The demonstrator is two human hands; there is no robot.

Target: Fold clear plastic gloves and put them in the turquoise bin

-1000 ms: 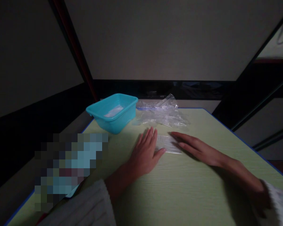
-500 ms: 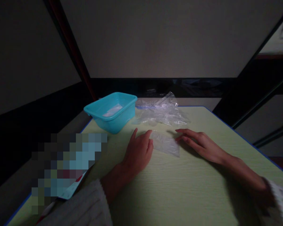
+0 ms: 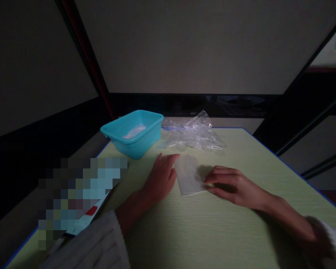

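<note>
A small translucent plastic bag (image 3: 189, 175) lies flat on the table between my hands, seemingly folded into a rough rectangle. My left hand (image 3: 161, 177) rests at its upper left edge. Its index finger is stretched out to the bag's top corner, with the thumb apart beside the left edge. On the other side, my right hand (image 3: 232, 185) has its thumb and fingertips closed on the bag's lower right corner. Behind the hands lies a crumpled heap of clear plastic bags (image 3: 192, 134).
A turquoise basin (image 3: 141, 145) stands at the back left, with a whitish plastic piece (image 3: 134, 131) inside. A partly blurred-out flat item with a red patch (image 3: 91, 210) lies along the left edge. The pale green table (image 3: 201, 231) has a blue rim and meets a wall behind.
The plastic bag has turned so that its lower edge faces me. My right hand has come lower and slightly left, closing on the bag's corner. My left hand has shifted slightly left.
</note>
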